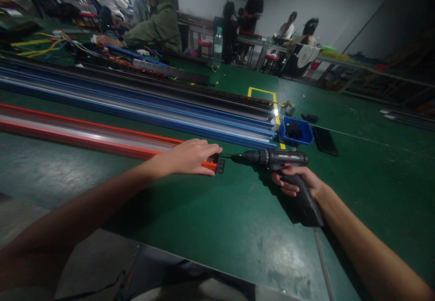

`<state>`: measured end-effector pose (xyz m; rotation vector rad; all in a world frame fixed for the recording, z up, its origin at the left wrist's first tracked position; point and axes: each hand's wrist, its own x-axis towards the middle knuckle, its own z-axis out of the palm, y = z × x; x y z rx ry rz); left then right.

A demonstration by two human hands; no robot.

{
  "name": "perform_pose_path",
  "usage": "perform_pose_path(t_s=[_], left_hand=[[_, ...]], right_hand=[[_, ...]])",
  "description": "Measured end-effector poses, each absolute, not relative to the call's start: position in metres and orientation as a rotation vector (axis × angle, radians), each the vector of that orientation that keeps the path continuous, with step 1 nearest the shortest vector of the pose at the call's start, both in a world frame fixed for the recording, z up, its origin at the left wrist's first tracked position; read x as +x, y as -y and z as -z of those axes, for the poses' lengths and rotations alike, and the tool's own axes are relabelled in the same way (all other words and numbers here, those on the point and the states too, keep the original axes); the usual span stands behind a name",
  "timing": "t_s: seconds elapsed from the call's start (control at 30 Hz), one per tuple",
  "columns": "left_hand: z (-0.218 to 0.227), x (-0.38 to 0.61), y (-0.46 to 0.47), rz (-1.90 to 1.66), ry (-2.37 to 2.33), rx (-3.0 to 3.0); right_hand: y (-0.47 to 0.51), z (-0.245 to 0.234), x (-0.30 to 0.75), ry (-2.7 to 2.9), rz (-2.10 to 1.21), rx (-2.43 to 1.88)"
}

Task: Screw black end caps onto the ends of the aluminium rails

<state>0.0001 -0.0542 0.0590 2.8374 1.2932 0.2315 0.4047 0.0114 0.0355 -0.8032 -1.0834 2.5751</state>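
Observation:
My left hand (192, 157) lies closed over the near end of a long orange rail (84, 133) on the green floor, holding it down beside its black end cap (220, 165). My right hand (299, 181) grips the handle of a black cordless drill (272, 158). The drill is held level, and its bit points left into the end cap.
Several long blue and dark rails (136, 102) lie behind the orange one. A blue bin (296, 131) with dark parts and a black phone (324, 140) sit beyond the drill. Seated people work at benches at the back, beside a water bottle (218, 45).

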Motion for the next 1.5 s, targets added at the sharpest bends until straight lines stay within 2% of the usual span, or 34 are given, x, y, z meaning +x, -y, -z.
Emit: perform_pose_path(t_s=[1.5], left_hand=[[-0.0629, 0.001, 0.0563, -0.166, -1.347, 2.78]], right_hand=[[-0.012, -0.0355, 0.4054, 1.077, -2.57, -0.851]])
